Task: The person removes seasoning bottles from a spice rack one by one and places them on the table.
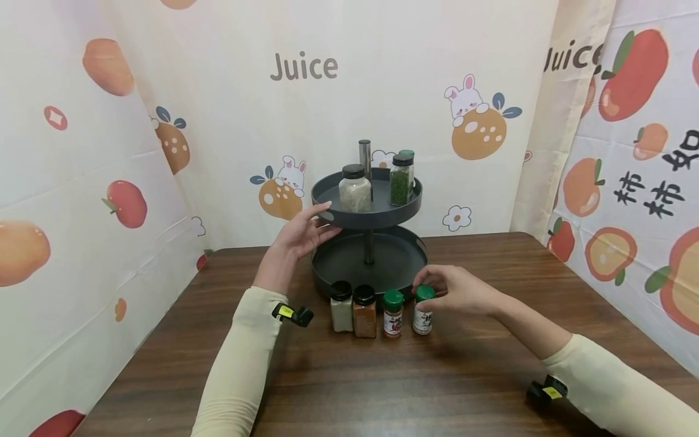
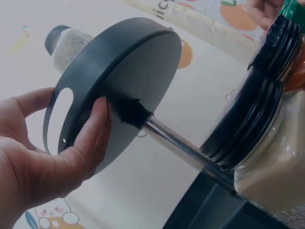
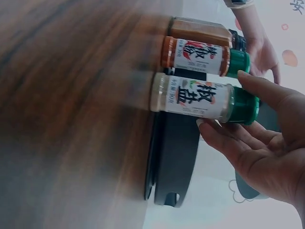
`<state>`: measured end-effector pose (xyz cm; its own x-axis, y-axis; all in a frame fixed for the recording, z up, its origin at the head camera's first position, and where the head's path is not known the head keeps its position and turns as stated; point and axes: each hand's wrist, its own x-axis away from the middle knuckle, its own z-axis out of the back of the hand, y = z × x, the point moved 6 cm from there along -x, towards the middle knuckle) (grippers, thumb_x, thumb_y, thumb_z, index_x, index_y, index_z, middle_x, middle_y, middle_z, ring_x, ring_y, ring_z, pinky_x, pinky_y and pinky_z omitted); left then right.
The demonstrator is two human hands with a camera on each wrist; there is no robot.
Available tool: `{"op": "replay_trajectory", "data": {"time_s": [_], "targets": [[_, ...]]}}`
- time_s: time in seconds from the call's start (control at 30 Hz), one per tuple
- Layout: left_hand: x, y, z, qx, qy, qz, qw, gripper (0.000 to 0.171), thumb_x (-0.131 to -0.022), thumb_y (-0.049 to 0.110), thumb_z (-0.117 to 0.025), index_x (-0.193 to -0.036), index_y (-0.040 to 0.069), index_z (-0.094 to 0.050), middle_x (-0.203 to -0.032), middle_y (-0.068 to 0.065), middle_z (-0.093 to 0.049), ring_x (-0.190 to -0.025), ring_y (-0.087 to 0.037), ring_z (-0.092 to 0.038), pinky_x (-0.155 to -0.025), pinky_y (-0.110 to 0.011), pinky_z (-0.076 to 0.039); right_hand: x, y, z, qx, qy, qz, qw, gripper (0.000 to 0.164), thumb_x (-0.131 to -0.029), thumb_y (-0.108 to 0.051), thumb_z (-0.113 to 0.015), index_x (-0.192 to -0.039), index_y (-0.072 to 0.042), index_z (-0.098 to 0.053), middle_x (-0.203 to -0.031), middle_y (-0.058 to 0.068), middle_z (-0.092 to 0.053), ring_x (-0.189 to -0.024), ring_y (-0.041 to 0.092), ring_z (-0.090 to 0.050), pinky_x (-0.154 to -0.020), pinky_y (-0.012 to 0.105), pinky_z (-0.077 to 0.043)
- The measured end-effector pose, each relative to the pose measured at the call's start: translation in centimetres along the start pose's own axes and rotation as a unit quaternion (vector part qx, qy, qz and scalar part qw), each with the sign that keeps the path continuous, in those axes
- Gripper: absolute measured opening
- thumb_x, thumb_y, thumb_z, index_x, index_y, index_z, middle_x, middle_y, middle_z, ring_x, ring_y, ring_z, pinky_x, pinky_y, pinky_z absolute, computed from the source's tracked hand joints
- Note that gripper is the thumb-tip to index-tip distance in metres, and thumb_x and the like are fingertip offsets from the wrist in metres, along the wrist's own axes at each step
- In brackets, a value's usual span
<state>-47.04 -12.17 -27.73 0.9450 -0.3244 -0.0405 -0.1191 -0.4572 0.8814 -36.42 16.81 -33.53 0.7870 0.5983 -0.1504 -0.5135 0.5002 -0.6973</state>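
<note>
My left hand [image 1: 301, 235] grips the upper tray [image 1: 401, 213] of a dark two-tier rack at its left rim. In the left wrist view the fingers [image 2: 95, 129] press its underside by a cut-out handle. A green-capped shaker [image 3: 190, 98] with a white label stands upright in front of the rack. Around its cap is my right hand [image 1: 455, 290], the thumb on one side and the fingers on the other, spread wider than the bottle. Beside it stand a green-capped shaker of red spice [image 1: 392, 315], a black-capped orange-brown jar [image 1: 364, 312] and a black-capped pale jar [image 1: 341, 309].
On the upper tray stand a round jar of white grains [image 1: 355, 191] and a jar of green herbs [image 1: 401, 182], with another green-capped one behind. The lower tray [image 1: 344, 258] sits on the brown wooden table [image 1: 382, 388]. Printed curtains [image 1: 218, 121] hang around it.
</note>
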Motion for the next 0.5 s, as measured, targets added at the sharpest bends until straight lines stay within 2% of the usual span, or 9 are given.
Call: {"op": "replay_trajectory", "data": {"time_s": [0.13, 0.27, 0.33, 0.5], "targets": [[0.0, 0.0, 0.0, -0.002, -0.003, 0.0, 1.0, 0.065, -0.093, 0.019, -0.068, -0.148, 0.008, -0.035, -0.104, -0.009, -0.06, -0.091, -0.021, -0.068, -0.079, -0.035, -0.063, 0.4, -1.6, 0.9, -0.019, 0.008, -0.001, 1.0, 0.043, -0.085, -0.029, -0.078, -0.117, -0.006, -0.061, -0.114, 0.016, -0.069, -0.106, 0.022, -0.064, -0.093, 0.051, -0.056], [0.0, 0.0, 0.0, -0.001, -0.004, 0.001, 1.0, 0.069, -0.094, 0.019, -0.068, -0.151, 0.008, -0.032, -0.107, -0.01, -0.057, -0.09, -0.021, -0.068, -0.08, -0.035, -0.063, 0.5, -2.0, 1.6, -0.024, 0.009, 0.0, 1.0, 0.043, -0.086, -0.028, -0.077, -0.118, -0.006, -0.06, -0.115, 0.015, -0.069, -0.106, 0.024, -0.064, -0.093, 0.048, -0.057], [0.0, 0.0, 0.0, 0.001, -0.006, 0.002, 1.0, 0.07, -0.093, 0.02, -0.069, -0.151, 0.008, -0.031, -0.107, -0.01, -0.057, -0.09, -0.02, -0.069, -0.079, -0.035, -0.063, 0.3, -1.2, 1.8, -0.023, 0.011, 0.004, 1.0, 0.043, -0.085, -0.032, -0.077, -0.117, -0.009, -0.061, -0.115, 0.014, -0.07, -0.105, 0.02, -0.065, -0.091, 0.043, -0.058], [0.0, -0.1, 0.1, 0.007, -0.007, 0.004, 0.9999, 0.072, -0.093, 0.02, -0.069, -0.152, 0.008, -0.03, -0.106, -0.01, -0.058, -0.089, -0.021, -0.069, -0.08, -0.035, -0.063, 0.0, -1.3, 1.8, -0.024, 0.014, 0.013, 1.0, 0.04, -0.088, -0.031, -0.075, -0.116, -0.007, -0.061, -0.114, 0.017, -0.07, -0.104, 0.017, -0.065, -0.09, 0.04, -0.059]]}}
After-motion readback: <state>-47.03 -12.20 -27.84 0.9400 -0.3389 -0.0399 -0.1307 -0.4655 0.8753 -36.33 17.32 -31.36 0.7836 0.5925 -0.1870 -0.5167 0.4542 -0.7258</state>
